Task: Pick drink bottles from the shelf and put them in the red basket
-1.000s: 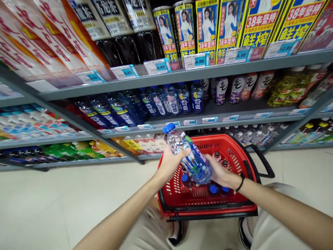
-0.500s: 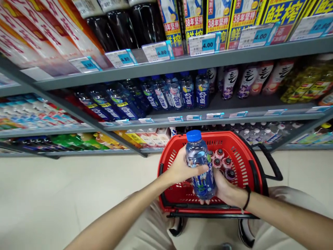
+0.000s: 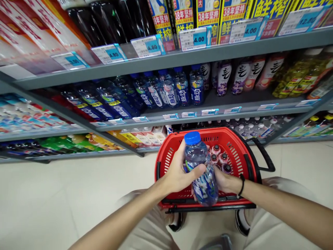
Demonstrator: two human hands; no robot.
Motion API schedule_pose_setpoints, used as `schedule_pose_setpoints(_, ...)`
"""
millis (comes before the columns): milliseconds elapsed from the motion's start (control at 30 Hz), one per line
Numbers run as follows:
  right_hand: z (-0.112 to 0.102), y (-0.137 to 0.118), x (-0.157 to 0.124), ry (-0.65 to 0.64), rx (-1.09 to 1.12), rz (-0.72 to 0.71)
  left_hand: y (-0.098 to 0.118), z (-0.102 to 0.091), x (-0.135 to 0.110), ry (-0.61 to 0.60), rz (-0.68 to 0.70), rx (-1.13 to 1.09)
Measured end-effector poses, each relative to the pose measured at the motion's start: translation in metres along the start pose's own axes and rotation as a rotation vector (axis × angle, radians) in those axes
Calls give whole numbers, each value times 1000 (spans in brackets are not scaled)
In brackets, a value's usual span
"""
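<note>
While both hands close round it, the bottle (image 3: 201,173) stands nearly upright over the near rim of the basket (image 3: 168,159), its round blue cap at 12 o'clock. It is clear, ridged plastic with a glossy blue-and-white label.

The left hand (image 3: 178,173) grasps it from 9 o'clock, thumb laid across the front. The right hand (image 3: 225,182) clasps it from 3 o'clock, its fingers mostly hidden behind the bottle. A thin dark band (image 3: 241,185) rings that wrist.

The basket is red plastic with slotted walls and a black handle (image 3: 265,159) at 3 o'clock. Inside, toward its far side, small bottles (image 3: 220,158) with pink-rimmed dark caps stand packed together.

Grey metal shelves (image 3: 182,59) rise beyond it at 12 o'clock, edged with white-and-blue price tags (image 3: 194,39). One shelf carries a row of blue-labelled drinks (image 3: 182,88). A smooth, pale floor (image 3: 52,194) spreads at 9 o'clock, and a dark shoe (image 3: 178,224) shows at 6 o'clock under the basket's edge.
</note>
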State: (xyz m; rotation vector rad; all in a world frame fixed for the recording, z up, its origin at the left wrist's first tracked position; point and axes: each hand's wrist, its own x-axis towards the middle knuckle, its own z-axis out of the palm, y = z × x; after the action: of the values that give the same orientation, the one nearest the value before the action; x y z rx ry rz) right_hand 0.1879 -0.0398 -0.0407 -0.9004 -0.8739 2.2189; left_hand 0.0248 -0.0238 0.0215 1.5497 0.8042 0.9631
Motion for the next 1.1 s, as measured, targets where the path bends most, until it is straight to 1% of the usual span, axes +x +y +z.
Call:
schedule_pose_setpoints(67, -3, 4, -3, -184, -14, 155, 0, 2, -1, -19, -28, -114)
schedule_pose_setpoints(100, -4, 6, -3, -246, -11, 206, 0, 2, -1, -14, -51, -158)
schedule_pose_setpoints(133, -3, 8, -3, -272, 0, 235, 0, 2, 0, 1, -79, -187)
schedule_pose_setpoints(167, -2, 9, -1, -259, 18, 235, -1, 2, 1, 27, -104, -198)
schedule_pose_setpoints(200, 0, 10, 1, -212, 36, 206, -2, 1, 2, 61, -122, -185)
schedule_pose_setpoints(267, 6, 10, 8, -41, 56, 80, -4, -3, 5, 132, -118, -101)
schedule_pose_setpoints(333, 9, 12, 15, 147, 46, -62, -7, -7, 8, 196, -83, 1)
schedule_pose_setpoints(367, 9, 13, 18, 211, 37, -114, -9, -8, 9, 212, -73, 33)
schedule_pose_setpoints(400, 8, 16, 21, 247, 31, -146, -11, -9, 9, 214, -76, 45)
schedule_pose_setpoints(500, -2, 30, 23, 261, 40, -173, -16, -9, 8, 152, -138, -3)
schedule_pose_setpoints(633, -9, 43, 18, 210, 65, -122, -17, -6, 7, 90, -167, -46)
schedule_pose_setpoints(733, -6, 41, 15, 185, 66, -103, -13, -7, 9, 82, -163, -59)
schedule_pose_setpoints(900, -4, 36, 18, 218, 11, -207, -9, -6, 12, 91, -149, -78)
schedule_pose_setpoints(1100, -7, 37, 18, 220, -23, -148, -18, -4, 11, 101, -153, -82)
